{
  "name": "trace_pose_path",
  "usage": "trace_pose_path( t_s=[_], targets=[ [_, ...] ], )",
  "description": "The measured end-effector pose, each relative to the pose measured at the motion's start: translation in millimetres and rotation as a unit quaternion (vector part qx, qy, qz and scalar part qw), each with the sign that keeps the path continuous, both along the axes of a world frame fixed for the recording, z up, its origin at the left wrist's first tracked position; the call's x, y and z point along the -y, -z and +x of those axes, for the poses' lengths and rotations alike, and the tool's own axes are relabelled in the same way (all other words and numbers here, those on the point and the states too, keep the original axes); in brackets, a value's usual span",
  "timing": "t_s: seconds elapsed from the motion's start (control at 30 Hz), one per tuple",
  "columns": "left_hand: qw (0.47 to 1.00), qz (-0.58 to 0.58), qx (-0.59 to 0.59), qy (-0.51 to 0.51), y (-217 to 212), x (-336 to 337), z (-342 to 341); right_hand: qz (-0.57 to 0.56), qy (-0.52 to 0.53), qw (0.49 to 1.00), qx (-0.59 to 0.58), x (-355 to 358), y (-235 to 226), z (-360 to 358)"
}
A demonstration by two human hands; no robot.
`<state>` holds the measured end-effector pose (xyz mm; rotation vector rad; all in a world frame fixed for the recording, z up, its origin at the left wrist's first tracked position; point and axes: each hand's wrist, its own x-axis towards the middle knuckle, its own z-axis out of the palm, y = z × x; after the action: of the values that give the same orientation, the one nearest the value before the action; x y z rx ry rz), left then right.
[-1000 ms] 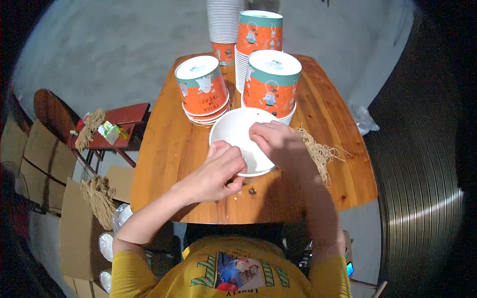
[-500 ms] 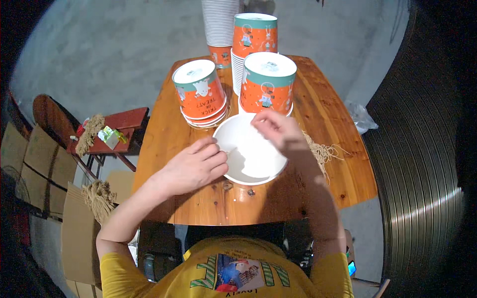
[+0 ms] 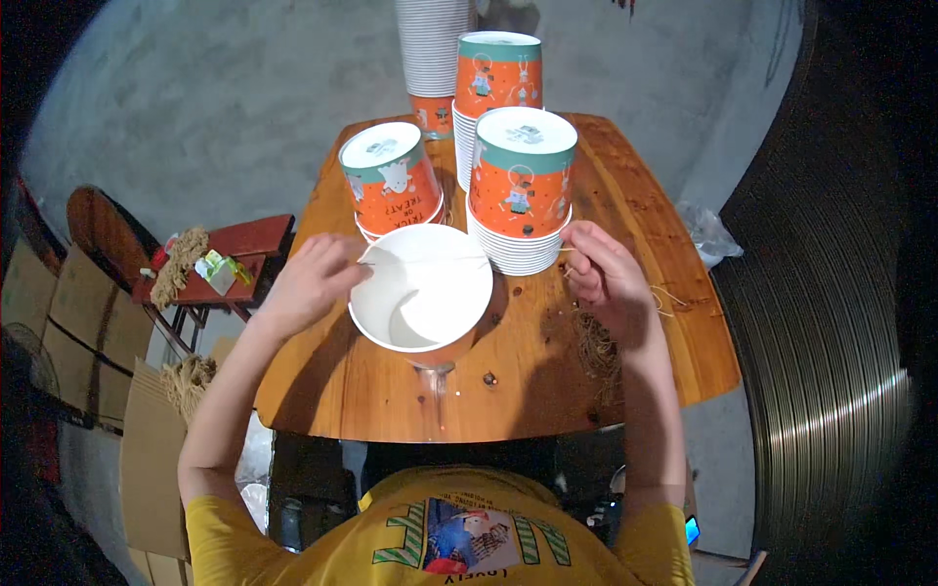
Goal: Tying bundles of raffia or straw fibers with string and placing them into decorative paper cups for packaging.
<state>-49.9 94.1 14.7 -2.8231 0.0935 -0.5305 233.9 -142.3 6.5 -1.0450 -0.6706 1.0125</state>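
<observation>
An open paper bucket (image 3: pixel 420 303), white inside and orange outside, stands at the middle of the wooden table (image 3: pixel 322 381). A thin straw-coloured string (image 3: pixel 430 260) runs taut across its far rim. My left hand (image 3: pixel 311 281) pinches the string's left end just left of the bucket. To the right of the bucket, my right hand (image 3: pixel 608 275) pinches the other end, in front of a stack of upturned buckets.
Upturned orange buckets with teal rims stand in stacks behind the open one: a left stack (image 3: pixel 391 186), a right stack (image 3: pixel 521 186), a rear stack (image 3: pixel 496 83) and a tall white stack (image 3: pixel 432 49). Loose twine (image 3: pixel 592 350) lies by my right wrist. A red stool (image 3: pixel 239 256) with twine stands to the left.
Both hands have left the bucket's near rim and moved apart to its left and right, drawing the string tight across the opening.
</observation>
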Motion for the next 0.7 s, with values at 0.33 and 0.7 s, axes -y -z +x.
trace_pose_path(
  t_s=[0.33,0.7],
  targets=[
    [0.648,-0.741,0.164,0.063,15.0,169.3,84.4,-0.020,-0.038,0.997,-0.059,2.3,-29.3,-74.4],
    [0.588,-0.808,-0.012,-0.013,34.1,168.2,68.8,0.009,-0.005,0.997,-0.081,12.4,-0.9,-44.4]
  ],
)
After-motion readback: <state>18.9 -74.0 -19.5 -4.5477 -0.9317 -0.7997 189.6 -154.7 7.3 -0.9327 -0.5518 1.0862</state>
